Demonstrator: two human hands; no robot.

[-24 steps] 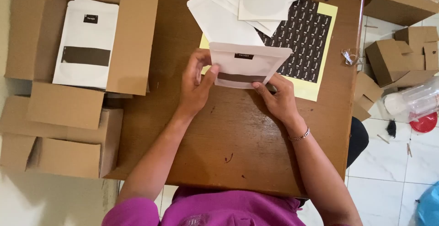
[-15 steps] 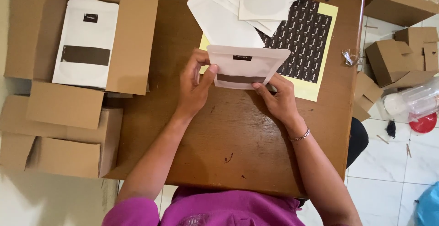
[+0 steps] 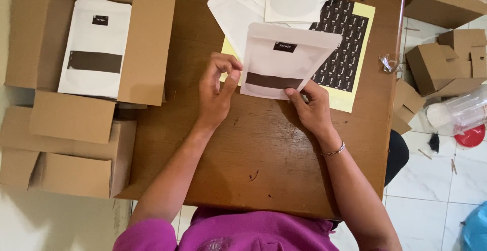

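At the frame's centre, a white stand-up pouch (image 3: 284, 60) is being pinched at its lower edge by the right hand (image 3: 312, 110), while the left hand (image 3: 217, 91) is being held just beside it, fingers loosely curled on nothing.

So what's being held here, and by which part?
The right hand holds a white pouch with a dark band by its lower edge, near the right corner. The left hand is just off the pouch's left edge, holding nothing visible.
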